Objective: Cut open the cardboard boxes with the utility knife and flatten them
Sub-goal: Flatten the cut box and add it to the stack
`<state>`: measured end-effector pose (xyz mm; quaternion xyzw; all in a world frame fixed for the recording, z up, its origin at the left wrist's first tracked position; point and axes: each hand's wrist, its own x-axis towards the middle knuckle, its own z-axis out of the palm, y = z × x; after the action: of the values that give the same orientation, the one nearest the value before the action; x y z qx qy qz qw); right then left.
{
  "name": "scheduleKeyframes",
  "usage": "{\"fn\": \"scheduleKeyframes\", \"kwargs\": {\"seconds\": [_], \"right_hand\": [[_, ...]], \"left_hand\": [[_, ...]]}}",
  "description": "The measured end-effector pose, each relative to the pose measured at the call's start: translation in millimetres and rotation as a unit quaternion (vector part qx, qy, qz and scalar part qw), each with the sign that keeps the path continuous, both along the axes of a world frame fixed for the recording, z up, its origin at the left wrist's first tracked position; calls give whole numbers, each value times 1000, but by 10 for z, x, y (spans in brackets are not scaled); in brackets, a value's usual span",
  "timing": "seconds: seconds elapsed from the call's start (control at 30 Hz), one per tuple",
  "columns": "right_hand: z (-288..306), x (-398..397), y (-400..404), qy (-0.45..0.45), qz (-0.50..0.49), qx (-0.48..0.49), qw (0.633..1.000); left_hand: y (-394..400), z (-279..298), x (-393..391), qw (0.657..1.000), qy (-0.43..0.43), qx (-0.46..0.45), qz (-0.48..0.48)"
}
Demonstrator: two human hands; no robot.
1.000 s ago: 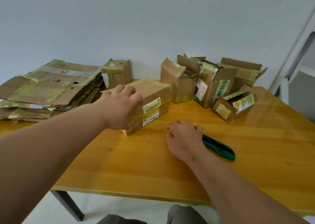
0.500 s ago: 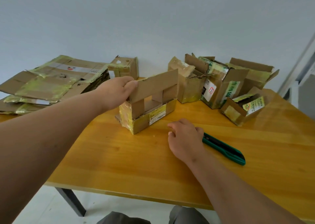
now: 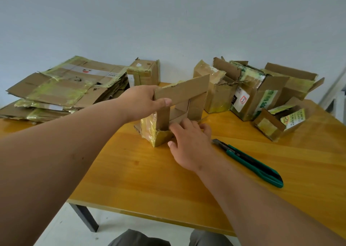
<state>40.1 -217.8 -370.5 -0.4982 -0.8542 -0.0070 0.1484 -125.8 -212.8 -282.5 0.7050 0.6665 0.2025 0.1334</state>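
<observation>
Flattened cardboard [image 3: 63, 90] is lying upper left; utility knife [image 3: 250, 161] lower right on the tabletop [image 3: 149, 185]. Left hand [image 3: 144, 101] is pinching the opened box's [image 3: 179, 111] raised flap; right hand [image 3: 189, 142], fingers relaxed, is touching its front.

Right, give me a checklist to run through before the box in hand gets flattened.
1. Top flap lifted and held by left hand: ok.
2. Right hand steadying the box at its front wall: ok.
3. Utility knife out of the hands, lying on the table to the right: ok.
4. Knife blade retracted: cannot tell.
5. Bottom seam already cut: cannot tell, hidden underneath.
6. Flattened stack at the left ready to receive it: ok.
</observation>
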Motion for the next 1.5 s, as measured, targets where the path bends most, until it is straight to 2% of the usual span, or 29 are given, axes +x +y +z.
{"fn": "scheduleKeyframes", "kwargs": {"seconds": [0.37, 0.77, 0.9, 0.97, 1.1, 1.2, 1.33, 1.4, 1.5], "right_hand": [[-74, -40, -70, 42, 4, -38, 998], [-130, 145, -160, 93, 24, -99, 991], [-102, 239, -138, 198, -23, -133, 971], [-126, 295, -108, 246, -81, -110, 960], [-111, 393, -82, 276, -173, -42, 945], [-60, 425, -89, 306, -188, -12, 933], [-30, 330, -127, 323, -171, -55, 929], [-6, 241, -116, 319, -177, -73, 928], [53, 107, -32, 340, -205, -76, 915]], "left_hand": [[71, -9, -1, 987, -155, -23, 14], [59, 0, -184, 968, -251, -21, 19], [16, 58, -223, 964, -260, -35, 33], [-17, 120, -266, 963, -263, -56, 35], [-112, 203, -363, 957, -277, -79, 37], [-200, 232, -416, 952, -289, -96, 25], [-309, 225, -370, 952, -299, -52, 38], [-359, 203, -271, 964, -264, -16, 29], [-396, 153, -151, 988, -150, 33, 9]]}}
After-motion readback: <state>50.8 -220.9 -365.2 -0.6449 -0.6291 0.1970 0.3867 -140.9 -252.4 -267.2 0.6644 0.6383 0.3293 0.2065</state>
